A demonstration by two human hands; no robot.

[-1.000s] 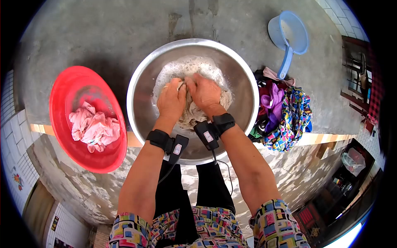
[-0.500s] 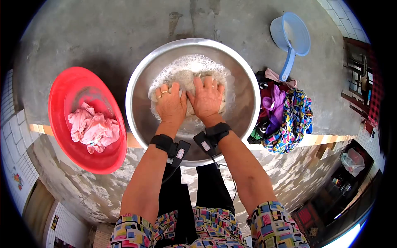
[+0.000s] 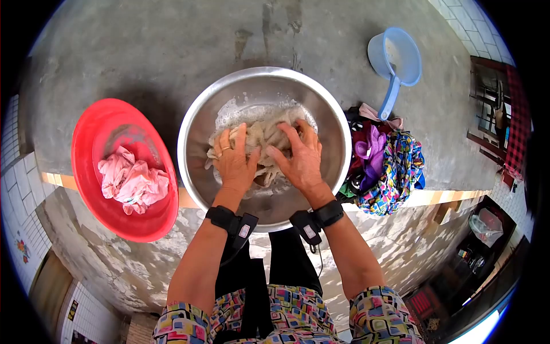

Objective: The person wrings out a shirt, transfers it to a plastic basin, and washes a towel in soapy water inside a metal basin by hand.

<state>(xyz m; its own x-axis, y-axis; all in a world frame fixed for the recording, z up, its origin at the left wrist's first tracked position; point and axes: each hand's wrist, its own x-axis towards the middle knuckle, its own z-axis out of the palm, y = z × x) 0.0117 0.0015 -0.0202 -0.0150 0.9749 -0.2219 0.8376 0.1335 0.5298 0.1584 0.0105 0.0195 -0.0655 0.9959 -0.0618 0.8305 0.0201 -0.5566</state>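
A wet beige cloth point(image 3: 265, 135) lies bunched in soapy water inside a large steel basin point(image 3: 197, 109). My left hand point(image 3: 234, 163), with a ring on one finger, grips the left part of the cloth with bent fingers. On the right side, my right hand point(image 3: 302, 160) clutches the same cloth, its fingers curved into the folds and its thumb pointing inward. The fingertips of both hands are partly hidden in the fabric. White suds float along the far side of the cloth.
Left of the basin, a red tub point(image 3: 86, 172) holds a pink garment point(image 3: 134, 180). To the right are a heap of colourful clothes point(image 3: 395, 166) and a blue dipper point(image 3: 409, 57). The concrete counter point(image 3: 154, 46) ends at a pale front edge point(image 3: 441, 198).
My hands have gone from pressing flat on the cloth to curling into it. They are further apart, the right one shifted right, and the cloth is more bunched up.
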